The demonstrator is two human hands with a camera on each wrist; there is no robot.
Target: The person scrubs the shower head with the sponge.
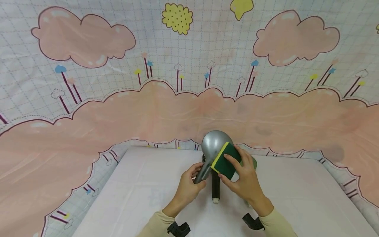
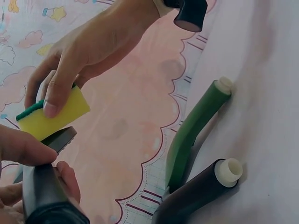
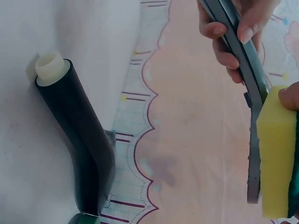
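Observation:
My left hand (image 1: 188,186) grips the handle of a grey shower head (image 1: 215,141), its round back turned up. A dish sponge (image 1: 227,164), dark green on one side and yellow on the other, is held by my right hand (image 1: 248,186) between fingers and thumb. In the right wrist view the yellow side of the sponge (image 3: 278,154) touches the back of the shower head (image 3: 253,140). Seen from the left wrist, the dark handle (image 2: 49,191) lies between my left thumb and fingers. The spray face is turned away in the head view.
On the white table (image 1: 133,191), a black shower head handle (image 1: 215,186) lies below the grey head, its pale threaded end toward me. A green handle (image 2: 194,130) lies beside the black one. Behind stands a patterned cloth backdrop (image 1: 165,115).

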